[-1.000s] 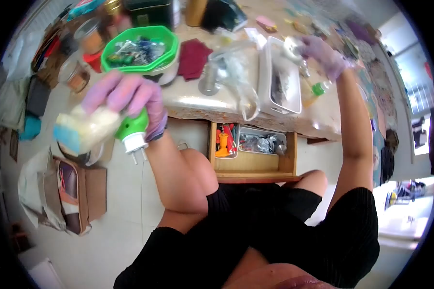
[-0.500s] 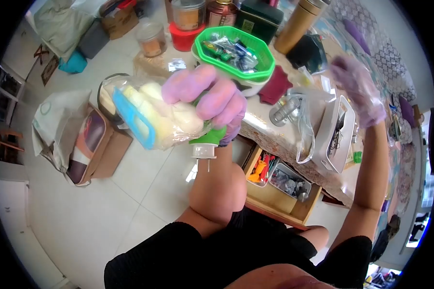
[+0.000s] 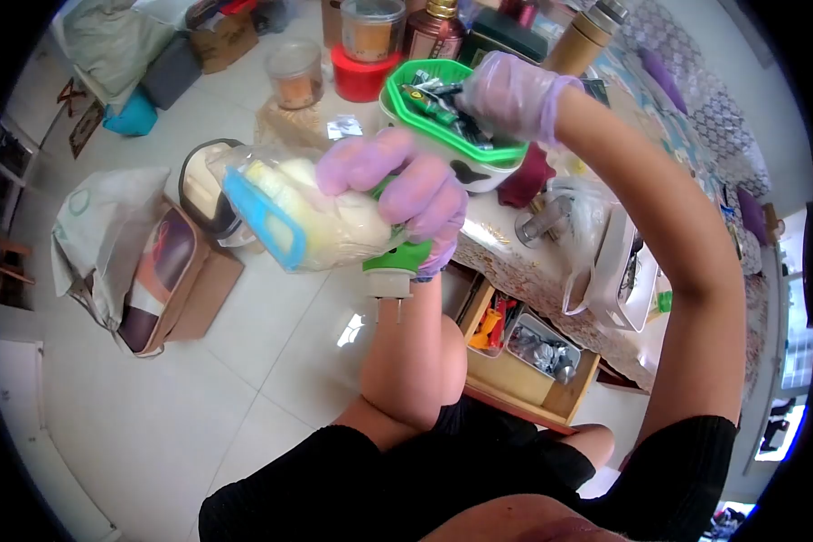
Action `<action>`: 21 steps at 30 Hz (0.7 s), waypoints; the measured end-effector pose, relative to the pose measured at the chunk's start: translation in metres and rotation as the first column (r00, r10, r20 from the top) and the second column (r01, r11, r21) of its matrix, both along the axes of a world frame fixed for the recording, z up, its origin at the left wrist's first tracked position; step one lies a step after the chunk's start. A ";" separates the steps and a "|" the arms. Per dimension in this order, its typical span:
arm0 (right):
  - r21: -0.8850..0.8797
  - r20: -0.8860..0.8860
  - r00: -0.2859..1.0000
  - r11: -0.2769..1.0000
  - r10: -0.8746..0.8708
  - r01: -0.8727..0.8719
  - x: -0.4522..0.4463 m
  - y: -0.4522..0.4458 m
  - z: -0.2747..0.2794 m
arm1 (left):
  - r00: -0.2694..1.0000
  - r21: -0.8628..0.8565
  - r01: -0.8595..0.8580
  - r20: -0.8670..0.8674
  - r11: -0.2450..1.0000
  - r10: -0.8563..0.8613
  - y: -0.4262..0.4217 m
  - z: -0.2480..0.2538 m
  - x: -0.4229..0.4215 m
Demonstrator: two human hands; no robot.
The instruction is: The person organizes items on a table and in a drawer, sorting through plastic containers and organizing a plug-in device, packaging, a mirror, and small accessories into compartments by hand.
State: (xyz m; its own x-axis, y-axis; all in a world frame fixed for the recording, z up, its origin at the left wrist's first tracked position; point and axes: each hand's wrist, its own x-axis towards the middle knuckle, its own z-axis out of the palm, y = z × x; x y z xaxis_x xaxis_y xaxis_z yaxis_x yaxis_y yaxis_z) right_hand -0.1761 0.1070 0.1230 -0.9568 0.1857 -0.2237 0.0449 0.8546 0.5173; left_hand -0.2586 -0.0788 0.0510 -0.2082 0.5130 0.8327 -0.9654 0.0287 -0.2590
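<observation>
My left hand (image 3: 402, 194), in a pinkish-purple glove, is closed round a clear plastic bag (image 3: 334, 248) with pale yellow items and a blue loop-shaped piece (image 3: 265, 217) inside. The same hand grips a green and white plug-in device (image 3: 393, 274), its two metal prongs pointing down. My right hand (image 3: 506, 95), gloved in thin translucent purple, reaches over the right side of the green basket (image 3: 397, 113). Its fingertips are at the small packets and batteries (image 3: 438, 104) in there; whether they grip anything is hidden.
Behind the basket stand a red tub (image 3: 361, 77), a dark green box (image 3: 506, 38) and a golden flask (image 3: 587, 41). A glass (image 3: 544, 221) and a white tray (image 3: 625, 275) lie to the right. Below is an open drawer (image 3: 506, 379); a cardboard box (image 3: 203, 294) sits on the floor.
My right hand has swung left from above the table's right side to the green basket. My left hand keeps its hold on the bag and plug-in device, shifting slightly.
</observation>
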 end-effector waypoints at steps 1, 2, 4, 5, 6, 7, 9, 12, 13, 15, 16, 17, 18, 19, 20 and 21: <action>0.004 0.027 0.999 1.000 0.024 -0.024 0.000 0.001 0.000 | 1.000 0.001 0.001 0.005 1.000 -0.001 0.001 -0.001 -0.001; 0.006 0.053 0.997 0.999 0.048 -0.048 0.000 0.003 0.000 | 1.000 0.021 0.008 -0.001 1.000 -0.008 0.003 -0.002 -0.001; 0.006 0.051 0.995 0.996 0.085 -0.085 -0.001 0.003 -0.002 | 1.000 0.046 0.015 -0.003 0.999 -0.015 0.003 -0.002 -0.002; 0.007 0.044 0.991 0.992 0.123 -0.124 -0.001 0.004 -0.001 | 1.000 0.060 0.020 -0.004 0.998 -0.020 0.002 -0.001 -0.003; 0.013 0.046 0.991 0.992 0.123 -0.124 0.000 0.004 -0.001 | 1.000 0.075 0.024 -0.006 0.997 -0.023 0.002 0.000 -0.003; -0.009 0.028 0.990 0.991 0.135 -0.135 0.001 0.003 0.001 | 1.000 0.078 0.023 -0.004 0.997 -0.023 0.002 0.000 -0.003; -0.032 0.009 0.989 0.989 0.147 -0.146 0.002 0.001 0.001 | 0.998 0.064 0.032 0.044 0.997 -0.035 0.002 -0.003 -0.003; -0.027 -0.035 0.998 0.998 0.059 -0.060 0.003 -0.008 0.007 | 0.999 0.133 0.054 -0.002 0.990 -0.055 0.008 -0.008 -0.007; -0.030 -0.004 0.993 0.993 0.117 -0.117 0.005 -0.005 0.009 | 0.999 0.134 0.054 -0.004 0.990 -0.054 0.007 -0.006 -0.007; -0.035 0.025 0.984 0.984 0.174 -0.173 0.011 0.002 0.014 | 0.999 0.083 0.039 0.021 0.996 -0.041 0.003 -0.002 -0.004; -0.131 -0.089 0.976 0.969 0.200 -0.211 0.013 0.004 0.020 | 0.999 0.079 0.040 0.020 0.996 -0.042 0.001 0.000 -0.003; -0.220 -0.204 0.956 0.941 0.212 -0.256 0.015 0.005 0.025 | 0.999 0.037 0.025 0.029 0.999 -0.026 -0.002 0.003 -0.002; -0.114 -0.178 0.972 0.977 0.156 -0.178 0.019 0.006 0.029 | 0.999 -0.005 0.010 0.039 1.000 -0.010 -0.003 0.003 -0.001; -0.116 -0.180 0.971 0.977 0.156 -0.178 0.023 0.008 0.039 | 0.999 -0.008 0.010 0.037 1.000 -0.010 -0.002 0.003 -0.001; -0.074 -0.231 0.951 0.971 0.206 -0.228 0.030 0.010 0.049 | 1.000 0.004 0.009 0.030 1.000 -0.009 -0.001 0.002 -0.001; -0.028 -0.280 0.925 0.961 0.256 -0.275 0.037 0.013 0.058 | 1.000 0.017 0.009 0.023 1.000 -0.009 0.000 0.003 -0.002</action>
